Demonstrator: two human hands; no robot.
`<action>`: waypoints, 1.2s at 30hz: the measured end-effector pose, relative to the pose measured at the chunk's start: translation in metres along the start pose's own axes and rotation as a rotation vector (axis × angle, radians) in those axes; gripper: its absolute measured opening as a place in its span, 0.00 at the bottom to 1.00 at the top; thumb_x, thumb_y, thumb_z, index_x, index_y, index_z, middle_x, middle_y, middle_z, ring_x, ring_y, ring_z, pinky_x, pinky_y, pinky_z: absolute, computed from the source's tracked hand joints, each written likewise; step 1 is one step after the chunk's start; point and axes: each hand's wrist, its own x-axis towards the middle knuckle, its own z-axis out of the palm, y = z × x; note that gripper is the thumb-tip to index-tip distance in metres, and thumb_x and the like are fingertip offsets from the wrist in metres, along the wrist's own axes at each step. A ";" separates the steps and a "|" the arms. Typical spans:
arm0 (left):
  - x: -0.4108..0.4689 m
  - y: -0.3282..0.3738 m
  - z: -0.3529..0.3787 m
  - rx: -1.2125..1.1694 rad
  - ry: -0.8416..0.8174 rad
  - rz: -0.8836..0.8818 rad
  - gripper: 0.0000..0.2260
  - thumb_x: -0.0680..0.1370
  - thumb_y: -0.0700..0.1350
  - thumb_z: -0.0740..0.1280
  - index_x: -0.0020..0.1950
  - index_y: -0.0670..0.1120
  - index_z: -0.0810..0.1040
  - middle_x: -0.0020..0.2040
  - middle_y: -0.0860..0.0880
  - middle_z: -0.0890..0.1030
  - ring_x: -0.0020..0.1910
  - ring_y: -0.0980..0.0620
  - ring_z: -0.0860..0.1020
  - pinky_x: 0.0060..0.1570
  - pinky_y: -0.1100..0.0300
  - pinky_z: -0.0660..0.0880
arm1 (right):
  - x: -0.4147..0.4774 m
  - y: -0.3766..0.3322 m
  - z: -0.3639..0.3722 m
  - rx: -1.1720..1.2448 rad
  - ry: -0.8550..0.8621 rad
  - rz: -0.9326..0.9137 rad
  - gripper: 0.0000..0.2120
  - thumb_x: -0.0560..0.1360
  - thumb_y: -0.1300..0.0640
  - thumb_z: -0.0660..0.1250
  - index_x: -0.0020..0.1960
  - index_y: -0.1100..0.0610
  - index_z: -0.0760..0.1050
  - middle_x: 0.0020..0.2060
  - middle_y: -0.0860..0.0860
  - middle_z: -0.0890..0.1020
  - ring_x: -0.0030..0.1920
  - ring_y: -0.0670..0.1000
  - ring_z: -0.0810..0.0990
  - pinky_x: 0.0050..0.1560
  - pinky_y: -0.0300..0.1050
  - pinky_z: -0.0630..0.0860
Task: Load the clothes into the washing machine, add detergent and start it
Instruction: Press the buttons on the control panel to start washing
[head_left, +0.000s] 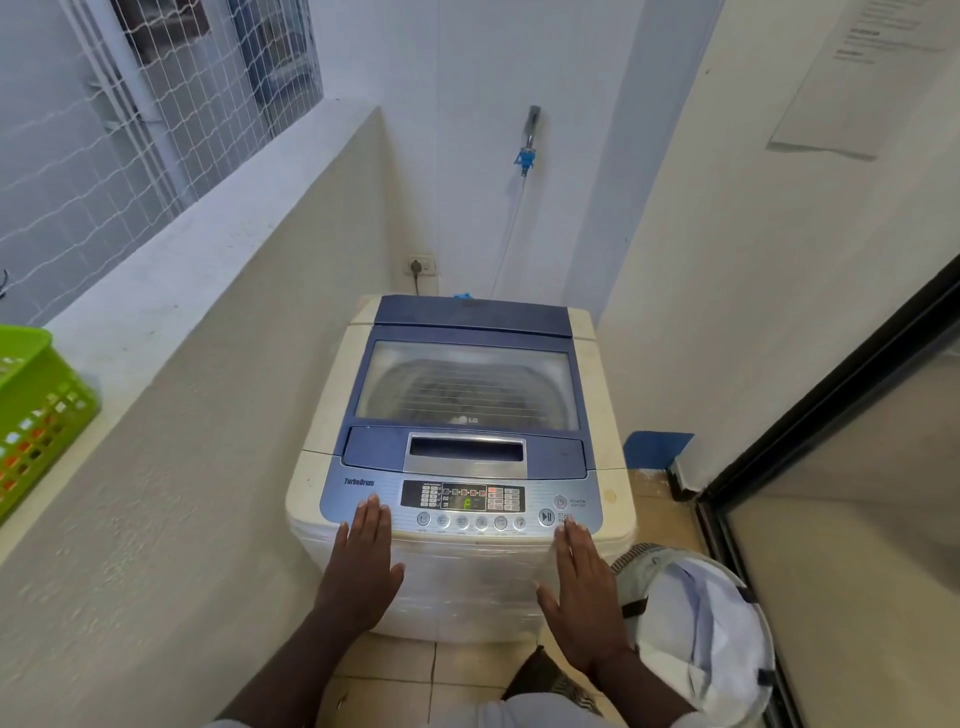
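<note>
A cream top-loading washing machine (322, 405) with a blue lid stands in the corner in front of me. Its glass lid (467, 387) is closed and the drum shows through it. The control panel (462, 504) is lit with a green digit on its display. My left hand (361, 566) lies flat with straight fingers, fingertips at the panel's left front edge. My right hand (584, 597) is flat too, fingertips just below the start/pause button (546, 517). A white laundry bag (701, 634) with pale clothes inside sits on the floor at the right of the machine.
A green plastic basket (36, 410) stands on the ledge at the left. A tap with a blue hose fitting (527, 156) and a wall socket (421, 266) are behind the machine. A dark-framed glass door (831, 441) borders the right side. Tiled floor lies below.
</note>
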 end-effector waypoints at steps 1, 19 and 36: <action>0.000 0.000 0.000 -0.001 -0.008 -0.006 0.36 0.73 0.54 0.69 0.75 0.40 0.60 0.77 0.40 0.56 0.76 0.41 0.56 0.70 0.44 0.56 | 0.000 0.000 0.000 0.000 -0.005 0.004 0.39 0.77 0.40 0.57 0.79 0.54 0.43 0.79 0.49 0.44 0.78 0.50 0.43 0.74 0.46 0.45; 0.001 0.000 -0.008 -0.055 -0.017 -0.004 0.33 0.79 0.55 0.59 0.78 0.43 0.48 0.78 0.44 0.42 0.77 0.45 0.44 0.71 0.49 0.42 | 0.023 -0.065 -0.035 0.119 0.121 0.010 0.34 0.77 0.41 0.56 0.79 0.53 0.51 0.63 0.49 0.72 0.62 0.51 0.70 0.63 0.48 0.68; -0.001 -0.001 -0.019 -0.021 -0.112 -0.004 0.34 0.80 0.56 0.56 0.78 0.45 0.43 0.78 0.44 0.39 0.77 0.46 0.41 0.73 0.47 0.42 | 0.032 -0.128 -0.026 -0.114 -0.230 -0.280 0.32 0.80 0.42 0.49 0.79 0.51 0.42 0.57 0.56 0.80 0.57 0.59 0.76 0.64 0.58 0.64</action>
